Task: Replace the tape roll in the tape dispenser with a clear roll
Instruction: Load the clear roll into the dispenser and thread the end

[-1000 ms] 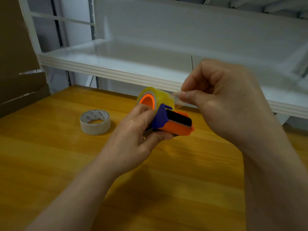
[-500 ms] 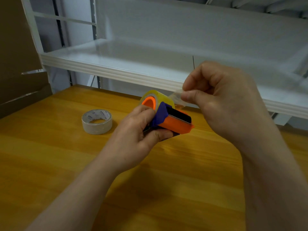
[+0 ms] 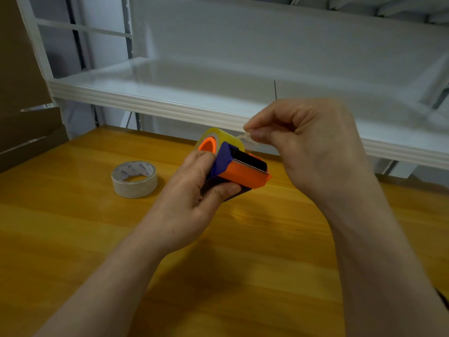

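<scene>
Holding the dispenser point(image 3: 240, 172) just above the counter point(image 3: 73, 239), the left hand point(image 3: 189, 205) wraps its fingers point(image 3: 201, 158) around the handle part, thumb below and the others on top; I think this grip is there to steady the tool and to turn the toothed blade up toward the person. The mounted roll point(image 3: 229, 137), yellowish and see-through, sits on the orange hub at the far end of the dispenser. The right hand point(image 3: 315, 154) is closed in a pinch on the tape end point(image 3: 244, 137), thumb against forefinger, a little above and to the right of that roll; the strip runs from the roll to the pinch, so it seems the free end is being drawn out to be led over the blade. If so, the new roll is already in place and only the threading remains; this is my judgement. The loose roll point(image 3: 134, 179) lies flat on the counter, left of the left hand and apart from it, probably put aside so that it does not disturb. Counting: two rolls, one dispenser, two hands; behind them one white shelf point(image 3: 170, 103); brown cardboard point(image 3: 21, 98) at the left edge.
</scene>
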A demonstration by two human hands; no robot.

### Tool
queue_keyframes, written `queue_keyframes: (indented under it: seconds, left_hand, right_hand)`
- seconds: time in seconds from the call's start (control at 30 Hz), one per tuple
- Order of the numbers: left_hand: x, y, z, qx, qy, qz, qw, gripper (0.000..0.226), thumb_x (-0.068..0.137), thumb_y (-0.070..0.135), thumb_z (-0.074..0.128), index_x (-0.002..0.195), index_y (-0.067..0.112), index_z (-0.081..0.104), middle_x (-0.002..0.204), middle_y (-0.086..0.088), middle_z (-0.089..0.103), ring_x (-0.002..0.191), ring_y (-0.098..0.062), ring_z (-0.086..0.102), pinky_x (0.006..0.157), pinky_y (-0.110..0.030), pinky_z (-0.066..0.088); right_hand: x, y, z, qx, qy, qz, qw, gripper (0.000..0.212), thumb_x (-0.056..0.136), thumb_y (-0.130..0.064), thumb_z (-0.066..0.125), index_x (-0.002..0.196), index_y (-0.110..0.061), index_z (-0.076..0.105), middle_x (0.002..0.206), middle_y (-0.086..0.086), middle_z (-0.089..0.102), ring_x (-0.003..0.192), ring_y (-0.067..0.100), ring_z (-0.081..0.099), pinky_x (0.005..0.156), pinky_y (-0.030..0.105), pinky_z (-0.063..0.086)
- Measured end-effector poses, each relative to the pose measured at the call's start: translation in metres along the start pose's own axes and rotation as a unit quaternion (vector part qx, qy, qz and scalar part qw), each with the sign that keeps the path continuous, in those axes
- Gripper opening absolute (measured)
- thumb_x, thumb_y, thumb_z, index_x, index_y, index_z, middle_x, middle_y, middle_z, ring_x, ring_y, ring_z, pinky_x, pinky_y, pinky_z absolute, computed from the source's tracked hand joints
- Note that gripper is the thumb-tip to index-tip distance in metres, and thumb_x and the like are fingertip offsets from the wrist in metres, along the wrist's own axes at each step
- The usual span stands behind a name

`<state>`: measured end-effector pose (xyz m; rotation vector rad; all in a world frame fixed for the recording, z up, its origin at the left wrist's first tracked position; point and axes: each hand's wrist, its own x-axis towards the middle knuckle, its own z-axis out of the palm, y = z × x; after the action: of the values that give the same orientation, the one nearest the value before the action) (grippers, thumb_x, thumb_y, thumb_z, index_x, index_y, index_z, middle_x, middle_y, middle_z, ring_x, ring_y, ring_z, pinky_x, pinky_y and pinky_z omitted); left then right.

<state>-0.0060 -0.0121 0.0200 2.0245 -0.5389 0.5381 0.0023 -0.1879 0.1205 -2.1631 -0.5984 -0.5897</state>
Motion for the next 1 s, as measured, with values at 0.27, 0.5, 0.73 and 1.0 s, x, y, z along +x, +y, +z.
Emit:
queue_keyframes:
  seconds: [0.27,0.5,0.73,1.0]
  left_hand:
    - [0.000,0.001,-0.001,-0.003,-0.012,0.016,1.000,0.034,0.092,0.048,0.055,0.115,0.025,0.060,0.113,0.004,0.054,0.100,-0.015,0.059,0.082,-0.042,0.054]
    - [0.000,-0.001,-0.001,0.005,-0.029,0.026,0.999,0.035,0.092,0.047,0.057,0.115,0.021,0.062,0.116,0.001,0.055,0.102,-0.019,0.060,0.083,-0.042,0.053]
    - [-0.001,0.000,0.000,0.007,-0.033,0.033,0.999,0.035,0.092,0.046,0.058,0.115,0.020,0.063,0.117,0.000,0.055,0.105,-0.021,0.059,0.088,-0.042,0.051]
    - [0.000,-0.002,-0.001,-0.068,-0.025,0.023,0.997,0.029,0.091,0.042,0.060,0.116,0.026,0.063,0.115,0.002,0.058,0.105,-0.026,0.061,0.086,-0.048,0.054]
  right_hand:
    - [0.001,0.000,0.001,-0.004,0.023,-0.024,0.999,0.035,0.088,-0.006,0.075,0.075,-0.038,0.068,0.082,-0.028,0.061,0.077,-0.022,0.060,0.075,0.000,0.047]
    - [0.001,0.006,-0.006,-0.026,0.014,-0.019,0.999,0.030,0.088,-0.013,0.075,0.076,-0.040,0.071,0.080,-0.026,0.068,0.080,-0.018,0.065,0.078,0.009,0.053]
    - [0.001,0.009,-0.011,-0.030,0.021,-0.032,0.999,0.029,0.090,-0.016,0.075,0.081,-0.043,0.070,0.081,-0.027,0.068,0.079,-0.022,0.062,0.075,0.002,0.048]
    - [0.000,0.017,-0.016,-0.114,0.018,-0.109,0.987,0.022,0.090,-0.017,0.075,0.093,-0.039,0.076,0.081,-0.020,0.058,0.080,-0.008,0.056,0.072,0.002,0.038]
